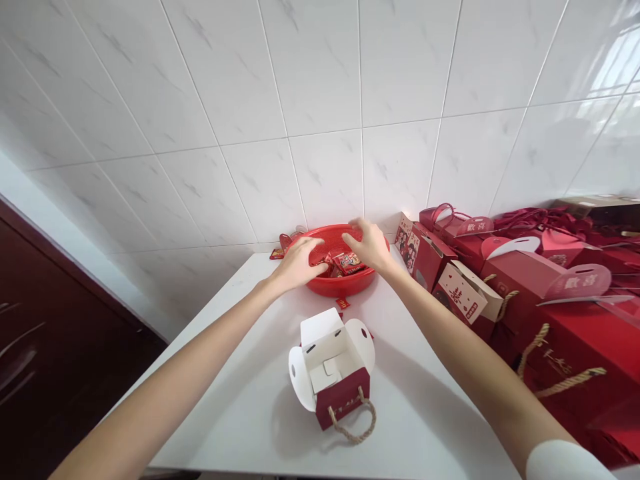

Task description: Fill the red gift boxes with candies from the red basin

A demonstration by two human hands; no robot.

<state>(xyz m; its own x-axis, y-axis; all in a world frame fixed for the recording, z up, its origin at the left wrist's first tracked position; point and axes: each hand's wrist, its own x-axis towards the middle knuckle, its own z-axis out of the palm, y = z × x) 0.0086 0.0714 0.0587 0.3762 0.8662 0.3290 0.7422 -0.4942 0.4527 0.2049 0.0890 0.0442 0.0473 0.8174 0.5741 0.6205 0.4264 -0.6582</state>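
Both my arms reach forward over a red plastic basket [340, 288] by the wall. Several red candy packets [349, 263] lie inside it. My left hand [299, 262] is at the basket's left rim, fingers apart and holding nothing. Over the right side, my right hand [369, 245] is also open, with its fingers spread. Nearer to me stands a small dark red gift box [343, 393] with white inner flaps folded out and a rope handle hanging at the front. The inside of the box shows only bare white card.
Many red gift boxes [530, 273] crowd the right side, some with rope handles. A small red packet [343, 303] lies on the white table [240, 373] before the basket. A tiled wall [325, 167] rises behind; dark red cabinetry [50, 333] is at left.
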